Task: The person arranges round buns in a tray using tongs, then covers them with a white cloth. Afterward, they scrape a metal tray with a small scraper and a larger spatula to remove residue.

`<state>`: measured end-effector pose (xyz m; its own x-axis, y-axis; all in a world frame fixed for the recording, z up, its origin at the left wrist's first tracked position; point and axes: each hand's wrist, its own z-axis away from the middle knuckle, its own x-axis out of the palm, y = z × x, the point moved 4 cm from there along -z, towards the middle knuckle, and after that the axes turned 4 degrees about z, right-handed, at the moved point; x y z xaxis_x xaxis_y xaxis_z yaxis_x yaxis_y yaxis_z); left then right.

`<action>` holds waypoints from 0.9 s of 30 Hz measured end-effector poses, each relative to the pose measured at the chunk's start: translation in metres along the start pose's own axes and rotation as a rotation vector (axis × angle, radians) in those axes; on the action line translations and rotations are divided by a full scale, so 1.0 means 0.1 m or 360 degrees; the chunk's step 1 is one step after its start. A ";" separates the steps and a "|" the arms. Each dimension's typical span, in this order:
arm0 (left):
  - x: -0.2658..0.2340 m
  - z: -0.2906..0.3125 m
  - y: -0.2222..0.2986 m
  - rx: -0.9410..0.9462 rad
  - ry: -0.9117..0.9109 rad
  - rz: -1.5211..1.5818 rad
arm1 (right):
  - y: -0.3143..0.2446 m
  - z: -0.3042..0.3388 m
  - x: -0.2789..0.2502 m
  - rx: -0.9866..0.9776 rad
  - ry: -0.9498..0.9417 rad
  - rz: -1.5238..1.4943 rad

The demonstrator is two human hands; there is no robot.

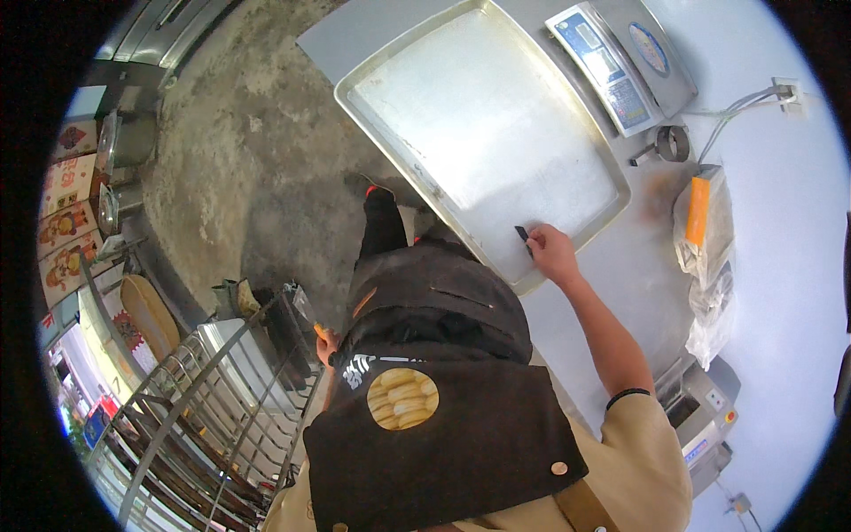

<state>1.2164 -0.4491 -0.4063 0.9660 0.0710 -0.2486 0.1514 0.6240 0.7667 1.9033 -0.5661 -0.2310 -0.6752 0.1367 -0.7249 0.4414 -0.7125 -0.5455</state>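
Observation:
A large, shallow metal baking tray [479, 115] lies on the grey table, its near corner closest to my body. Over that corner my right hand [551, 252] is closed on a small black flat piece [524, 236], whose tip points toward the tray's middle; its exact kind is hard to make out. The tray's surface is bare and lightly stained. Down by my left side, beside the rack, my left hand [329, 344] is partly hidden by my apron [443, 301]. Its fingers close round something with an orange end [319, 330]; the rest cannot be made out.
A digital scale [607, 66] stands beyond the tray's right edge, with a metal ring [673, 144] near it. Plastic bags [706, 239] lie along the wall. To my left is a wire-sided rack [222, 399]. Printed boxes [71, 217] stand farther left on the concrete floor [239, 133].

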 end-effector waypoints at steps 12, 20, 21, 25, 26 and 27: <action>0.02 0.06 0.28 -0.0124 0.0211 -0.0194 | -0.08 0.18 0.12 0.0013 -0.0010 0.0060; 0.05 0.03 0.09 -0.0088 0.0167 -0.0116 | -0.08 0.23 0.20 0.0008 -0.0004 0.0033; 0.01 0.02 0.06 -0.0093 0.0171 -0.0117 | -0.08 0.24 0.21 0.0016 -0.0017 0.0035; 0.01 0.07 0.08 -0.0071 0.0175 -0.0425 | -0.17 0.27 0.18 0.0020 -0.0026 -0.0018; 0.03 0.09 0.09 -0.0083 0.0189 -0.0398 | -0.16 0.28 0.20 0.0012 -0.0003 -0.0038; 0.04 0.10 0.11 -0.0090 0.0200 -0.0382 | -0.15 0.29 0.21 0.0004 0.0020 -0.0059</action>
<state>1.2239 -0.4496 -0.3935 0.8698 0.0097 -0.4933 0.3575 0.6767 0.6436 1.8655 -0.5726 -0.2262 -0.6835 0.1719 -0.7094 0.4145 -0.7085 -0.5711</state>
